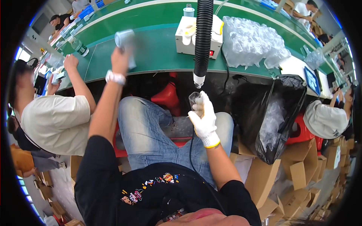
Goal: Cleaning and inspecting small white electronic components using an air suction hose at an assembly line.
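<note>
My left hand (120, 60) is bare, with a pale wristband behind it, and reaches over the green table. Motion smears its fingers, so their grip is unclear. At the fingertips is a pale blue-white cup-like piece (124, 38), touching or just beyond them. My right hand (204, 119) wears a white knit glove with a yellow cuff. Its fingers are closed round a small clear plastic piece (194, 98), partly hidden by the glove. Just above this hand hangs a black ribbed hose (202, 41) with a white-and-metal nozzle (198, 80).
Behind the hose, gloves lie on a beige box (184, 44) with a red switch. Bagged clear plastic cups (250, 41) stand to its right. A black bag (254, 113) of clear plastic hangs at the table edge. People sit on both sides; cardboard boxes (262, 180) lie behind right.
</note>
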The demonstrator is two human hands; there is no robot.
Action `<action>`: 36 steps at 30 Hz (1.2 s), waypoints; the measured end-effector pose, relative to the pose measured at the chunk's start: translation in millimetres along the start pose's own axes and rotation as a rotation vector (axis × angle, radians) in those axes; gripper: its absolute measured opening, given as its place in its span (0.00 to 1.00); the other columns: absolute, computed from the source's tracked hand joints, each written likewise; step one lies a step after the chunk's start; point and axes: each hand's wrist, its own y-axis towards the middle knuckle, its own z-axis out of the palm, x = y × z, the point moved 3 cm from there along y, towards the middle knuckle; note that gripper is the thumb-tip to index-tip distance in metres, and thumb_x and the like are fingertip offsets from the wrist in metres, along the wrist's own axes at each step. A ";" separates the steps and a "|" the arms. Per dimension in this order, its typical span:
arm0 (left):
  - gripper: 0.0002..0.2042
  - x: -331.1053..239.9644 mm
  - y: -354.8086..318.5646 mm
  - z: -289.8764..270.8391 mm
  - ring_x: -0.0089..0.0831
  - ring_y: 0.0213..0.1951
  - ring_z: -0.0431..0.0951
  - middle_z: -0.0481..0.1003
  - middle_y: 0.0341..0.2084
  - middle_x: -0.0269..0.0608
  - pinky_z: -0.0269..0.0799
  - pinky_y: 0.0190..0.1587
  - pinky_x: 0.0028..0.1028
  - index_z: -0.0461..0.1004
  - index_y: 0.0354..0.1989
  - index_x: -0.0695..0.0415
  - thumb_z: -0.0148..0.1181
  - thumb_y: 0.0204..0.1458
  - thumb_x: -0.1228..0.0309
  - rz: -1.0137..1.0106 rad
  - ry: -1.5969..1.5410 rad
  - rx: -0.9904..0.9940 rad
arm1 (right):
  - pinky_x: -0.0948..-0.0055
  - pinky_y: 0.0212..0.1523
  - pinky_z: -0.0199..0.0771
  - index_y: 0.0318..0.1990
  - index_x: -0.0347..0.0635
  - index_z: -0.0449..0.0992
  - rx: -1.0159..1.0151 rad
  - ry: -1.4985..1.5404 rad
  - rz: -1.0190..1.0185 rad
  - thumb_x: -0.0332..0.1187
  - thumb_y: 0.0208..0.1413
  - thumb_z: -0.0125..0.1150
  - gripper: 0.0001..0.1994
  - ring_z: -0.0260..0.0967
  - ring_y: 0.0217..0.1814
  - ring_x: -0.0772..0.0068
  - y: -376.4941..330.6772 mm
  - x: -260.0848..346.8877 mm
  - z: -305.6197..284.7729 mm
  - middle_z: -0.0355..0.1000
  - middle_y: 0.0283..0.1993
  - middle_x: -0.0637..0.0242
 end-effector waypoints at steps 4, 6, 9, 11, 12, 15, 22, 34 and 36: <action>0.22 -54.0 -137.2 91.0 0.45 0.56 0.79 0.75 0.56 0.46 0.77 0.60 0.48 0.64 0.64 0.60 0.60 0.64 0.72 -0.350 -0.960 0.275 | 0.74 0.48 0.79 0.73 0.41 0.62 0.084 -0.167 -0.044 0.19 0.48 0.70 0.41 0.73 0.48 0.73 -7.6 -1.0 7.5 0.70 0.58 0.60; 0.23 -48.9 -169.2 132.4 0.44 0.58 0.78 0.75 0.57 0.46 0.77 0.61 0.48 0.63 0.64 0.59 0.62 0.63 0.72 -0.475 -1.055 0.315 | 0.73 0.50 0.78 0.72 0.40 0.64 0.073 -0.261 -0.047 0.19 0.47 0.71 0.40 0.73 0.50 0.73 -11.6 -11.7 9.7 0.71 0.57 0.61; 0.23 -43.0 -185.6 158.9 0.42 0.57 0.78 0.75 0.57 0.46 0.77 0.59 0.44 0.63 0.64 0.59 0.62 0.63 0.73 -0.564 -1.056 0.298 | 0.72 0.50 0.79 0.70 0.40 0.65 -0.031 -0.278 -0.052 0.19 0.47 0.72 0.39 0.73 0.49 0.73 -13.6 -20.7 11.2 0.71 0.57 0.61; 0.21 -39.4 -190.1 166.4 0.41 0.55 0.80 0.76 0.56 0.46 0.77 0.57 0.38 0.63 0.62 0.59 0.62 0.62 0.75 -0.570 -1.025 0.288 | 0.72 0.50 0.79 0.70 0.40 0.66 -0.098 -0.284 -0.054 0.19 0.47 0.72 0.39 0.73 0.49 0.73 -16.3 -22.3 10.6 0.71 0.57 0.61; 0.21 -38.0 -191.5 169.3 0.41 0.55 0.80 0.76 0.56 0.46 0.77 0.57 0.38 0.63 0.62 0.59 0.62 0.62 0.75 -0.574 -1.023 0.300 | 0.72 0.50 0.79 0.69 0.40 0.66 -0.091 -0.279 -0.042 0.19 0.46 0.73 0.39 0.73 0.49 0.73 -17.8 -23.1 10.3 0.71 0.57 0.61; 0.24 -36.6 -189.8 173.1 0.39 0.57 0.79 0.75 0.56 0.45 0.76 0.58 0.36 0.61 0.63 0.58 0.63 0.62 0.75 -0.458 -0.851 0.322 | 0.71 0.50 0.79 0.68 0.39 0.67 -0.092 -0.264 -0.018 0.20 0.46 0.73 0.38 0.73 0.49 0.72 -19.4 -24.5 5.7 0.72 0.56 0.60; 0.26 -52.5 -221.7 171.1 0.31 0.55 0.78 0.74 0.55 0.40 0.73 0.60 0.34 0.62 0.64 0.59 0.66 0.60 0.74 -0.260 -0.875 0.442 | 0.62 0.59 0.76 0.65 0.33 0.69 -0.159 -0.363 -0.255 0.24 0.45 0.75 0.36 0.76 0.56 0.56 -20.2 -13.5 -4.4 0.71 0.60 0.51; 0.27 -31.5 -219.8 138.6 0.36 0.54 0.79 0.72 0.59 0.40 0.78 0.55 0.34 0.61 0.67 0.55 0.64 0.61 0.70 -0.477 -0.682 0.437 | 0.57 0.58 0.77 0.72 0.41 0.59 -0.273 0.921 0.261 0.38 0.65 0.63 0.32 0.75 0.57 0.54 -9.3 -19.0 -3.5 0.70 0.61 0.51; 0.28 -31.9 -215.0 131.8 0.39 0.56 0.79 0.71 0.61 0.40 0.79 0.54 0.36 0.60 0.68 0.53 0.63 0.61 0.70 -0.547 -0.757 0.421 | 0.58 0.58 0.77 0.74 0.44 0.57 -0.254 0.929 0.375 0.45 0.67 0.56 0.32 0.74 0.56 0.55 -2.0 -9.8 -2.3 0.70 0.62 0.52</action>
